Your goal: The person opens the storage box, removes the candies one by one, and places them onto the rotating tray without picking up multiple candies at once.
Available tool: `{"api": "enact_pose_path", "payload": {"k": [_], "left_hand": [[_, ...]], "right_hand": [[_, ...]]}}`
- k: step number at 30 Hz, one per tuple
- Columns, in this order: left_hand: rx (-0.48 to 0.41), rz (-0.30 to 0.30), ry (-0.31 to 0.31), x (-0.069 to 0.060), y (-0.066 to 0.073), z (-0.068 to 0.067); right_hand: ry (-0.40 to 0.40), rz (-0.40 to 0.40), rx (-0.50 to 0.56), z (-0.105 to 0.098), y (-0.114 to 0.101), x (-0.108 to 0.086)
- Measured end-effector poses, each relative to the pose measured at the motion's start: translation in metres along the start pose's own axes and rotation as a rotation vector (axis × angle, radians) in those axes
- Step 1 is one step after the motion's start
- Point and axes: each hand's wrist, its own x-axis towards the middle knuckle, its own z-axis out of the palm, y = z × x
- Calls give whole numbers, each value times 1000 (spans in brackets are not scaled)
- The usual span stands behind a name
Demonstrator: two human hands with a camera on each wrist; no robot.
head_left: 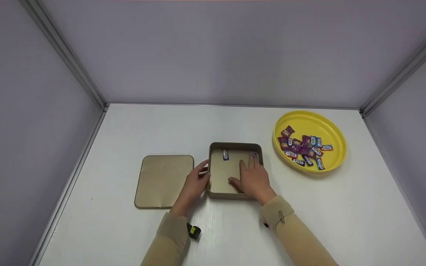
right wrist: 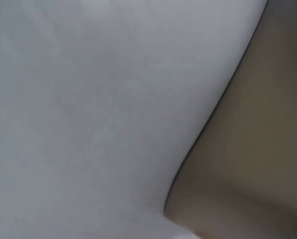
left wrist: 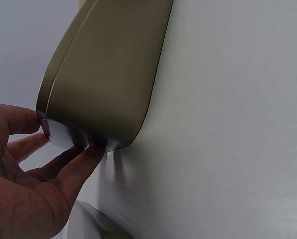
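An open gold-coloured square tin (head_left: 222, 181) sits mid-table. My left hand (head_left: 197, 181) touches its left outer wall with fingertips and thumb; in the left wrist view the fingers (left wrist: 73, 174) rest against the tin's side (left wrist: 106, 69). Inside, one small wrapped candy (head_left: 225, 154) lies near the back left. My right hand (head_left: 254, 179) reaches into the tin, extended fingertips on another wrapped candy (head_left: 254, 154) at the back right corner, its thumb held apart. The right wrist view shows only the tin's outer side (right wrist: 247, 159), with that hand hidden.
Left of the tin lies its flat gold lid (head_left: 165, 181). A round yellow tray (head_left: 327, 129) at the right holds several wrapped candies (head_left: 303, 147) in purple, blue and red. Pale panels (head_left: 213, 55) enclose the white table (head_left: 102, 221) at the back and sides.
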Motion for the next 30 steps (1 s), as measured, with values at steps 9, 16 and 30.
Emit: {"api": "enact_pose_path", "payload": {"k": [9, 16, 30], "left_hand": [[-6, -16, 2, -1, 0, -2], [-12, -18, 2, -2, 0, -2], [-39, -23, -5, 0, -1, 1]], "right_hand": [[31, -32, 32, 4, -2, 1], [9, 18, 22, 0, -4, 2], [35, 92, 11, 0, -14, 9]]}}
